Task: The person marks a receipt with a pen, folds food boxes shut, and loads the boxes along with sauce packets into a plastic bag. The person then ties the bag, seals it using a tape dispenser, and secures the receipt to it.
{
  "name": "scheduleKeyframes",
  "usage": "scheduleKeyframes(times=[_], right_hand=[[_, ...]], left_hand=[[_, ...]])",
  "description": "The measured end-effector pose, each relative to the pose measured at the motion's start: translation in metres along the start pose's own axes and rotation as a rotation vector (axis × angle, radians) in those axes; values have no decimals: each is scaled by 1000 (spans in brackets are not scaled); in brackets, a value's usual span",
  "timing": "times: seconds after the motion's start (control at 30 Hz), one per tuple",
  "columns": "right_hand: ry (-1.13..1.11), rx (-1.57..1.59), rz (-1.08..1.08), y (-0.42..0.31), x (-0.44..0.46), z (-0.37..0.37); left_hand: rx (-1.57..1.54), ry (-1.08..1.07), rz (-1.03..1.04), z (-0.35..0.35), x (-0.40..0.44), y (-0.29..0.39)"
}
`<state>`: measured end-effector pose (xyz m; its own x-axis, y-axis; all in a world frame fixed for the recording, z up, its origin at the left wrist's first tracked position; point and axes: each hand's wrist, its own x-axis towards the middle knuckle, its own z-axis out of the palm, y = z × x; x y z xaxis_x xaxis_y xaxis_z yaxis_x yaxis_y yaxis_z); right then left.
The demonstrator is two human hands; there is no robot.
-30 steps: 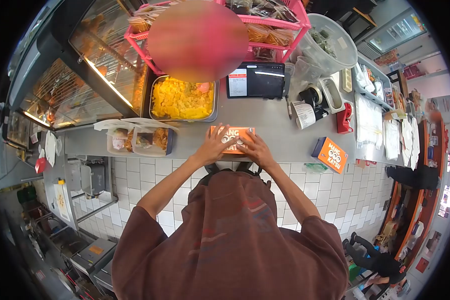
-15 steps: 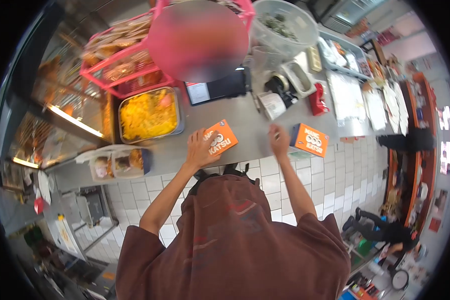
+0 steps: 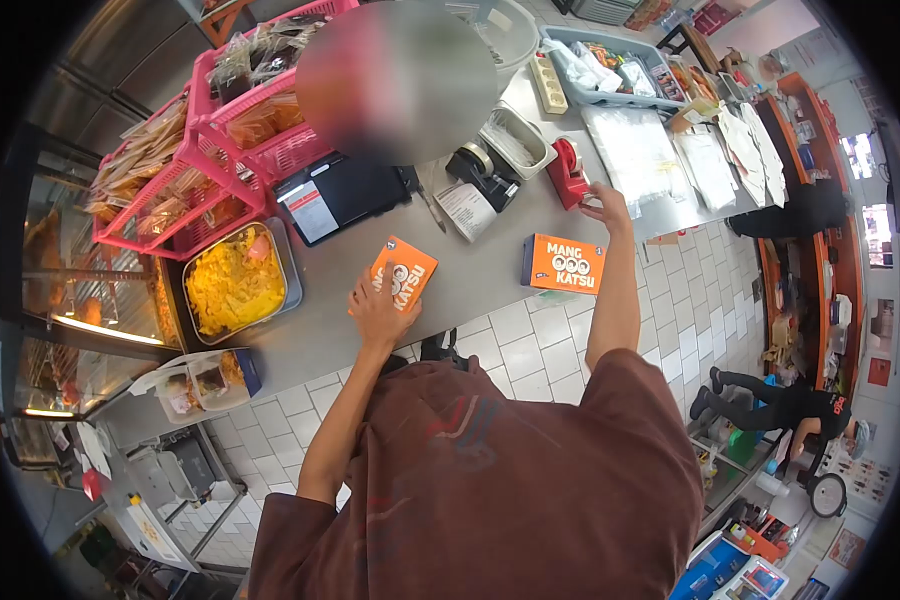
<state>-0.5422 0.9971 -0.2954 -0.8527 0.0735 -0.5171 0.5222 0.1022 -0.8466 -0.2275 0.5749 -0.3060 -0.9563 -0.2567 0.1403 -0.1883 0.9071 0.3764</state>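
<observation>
My left hand (image 3: 378, 308) lies with spread fingers on an orange "Mang Katsu" box (image 3: 406, 270) on the steel counter. Further right, my right hand (image 3: 606, 210) is raised beside the red tape dispenser (image 3: 568, 172), its fingers curved and apart at the dispenser's front end. Whether the fingertips touch it cannot be made out. A second orange box (image 3: 564, 264) with a dark blue side stands at the counter's front edge, to the left of my right forearm. A black tape dispenser (image 3: 482, 172) with a printed paper (image 3: 466, 210) sits left of the red one.
Yellow food fills a metal tray (image 3: 292, 290) at the left, near an open food box (image 3: 242, 388). Pink baskets (image 3: 205, 150) and a tablet (image 3: 340, 197) stand behind. Plastic bags (image 3: 638, 150) and a grey bin (image 3: 610, 98) are at the right. A person (image 3: 820, 412) stands far right.
My right hand has left the first box and moved right to the red dispenser. My left hand stays on the box, which now sits tilted. The view has turned and shifted right.
</observation>
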Motion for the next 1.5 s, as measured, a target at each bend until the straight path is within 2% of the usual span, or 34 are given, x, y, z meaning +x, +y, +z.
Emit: scheduleKeyframes(times=[0.03, 0.13, 0.23, 0.3, 0.37, 0.5, 0.6, 0.7, 0.8, 0.9, 1.0, 1.1, 1.23, 1.4, 1.5], right_hand=[[6, 80, -52, 7, 1, -5], [304, -762, -182, 50, 26, -13], [590, -820, -407, 48, -20, 13], [239, -499, -536, 53, -39, 37], [-142, -364, -513, 56, -93, 94], [-505, -200, -301, 85, -179, 206], [-557, -117, -354, 124, -183, 256], [-472, -451, -378, 127, -187, 261], [-495, -235, -437, 143, -177, 255], [-360, -577, -445, 146, -178, 254], [-346, -469, -485, 153, -180, 261], [-349, -537, -405, 127, -199, 245], [-369, -417, -421, 127, -206, 239], [-326, -354, -460, 122, -208, 259], [-336, -411, -344, 126, -200, 257]], left_hand=[[7, 5, -11, 0, 0, 0], [10, 43, -24, 3, 2, 2], [4, 28, -34, 7, -2, 2], [1, 39, -65, 6, 1, 1], [-11, 59, -95, 6, 2, 4], [14, 34, -106, 11, 3, 1], [-12, 94, -88, 10, 4, 1], [-41, 87, -82, 8, 3, 1], [-22, 74, -88, 8, 4, 0], [-12, 60, -70, 8, 4, -1], [-43, 66, -49, 9, 5, -2], [-17, 77, -44, 12, 5, -1], [-51, 74, -20, 14, 1, -2], [-29, 95, -29, 16, 3, 0], [-69, 36, -47, 11, 3, 1]])
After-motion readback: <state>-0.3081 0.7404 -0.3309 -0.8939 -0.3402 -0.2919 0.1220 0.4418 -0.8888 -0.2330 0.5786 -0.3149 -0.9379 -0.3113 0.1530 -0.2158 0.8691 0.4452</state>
